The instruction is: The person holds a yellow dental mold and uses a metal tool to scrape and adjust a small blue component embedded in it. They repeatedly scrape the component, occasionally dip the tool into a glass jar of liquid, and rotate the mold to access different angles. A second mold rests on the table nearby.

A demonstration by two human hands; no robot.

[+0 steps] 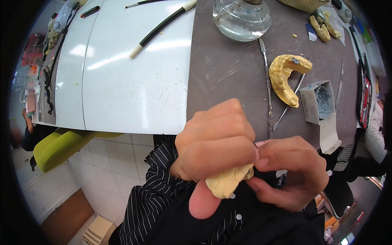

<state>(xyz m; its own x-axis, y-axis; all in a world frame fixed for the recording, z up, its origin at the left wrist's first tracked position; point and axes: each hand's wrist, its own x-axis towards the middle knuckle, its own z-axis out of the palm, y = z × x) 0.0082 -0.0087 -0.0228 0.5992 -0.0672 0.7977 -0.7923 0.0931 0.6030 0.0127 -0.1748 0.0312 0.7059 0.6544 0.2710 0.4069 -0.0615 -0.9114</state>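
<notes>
My left hand is closed around a yellow plaster dental model, its thumb underneath and its fingers curled over the top. Only part of this model shows; the rest is hidden in the hand. My right hand has its thumb and fingertips at the model's right end, beside a small greyish spot. Whether anything else sits between those fingertips is hidden. Beyond my hands, a second yellow dental model, arch-shaped with a blue-grey patch, lies on the brown mat.
A metal wax spatula lies left of the arch, and another thin tool passes under it. An open carton holds blue-grey material. A clear glass burner stands behind. On the white table lies a black-handled brush-like tool.
</notes>
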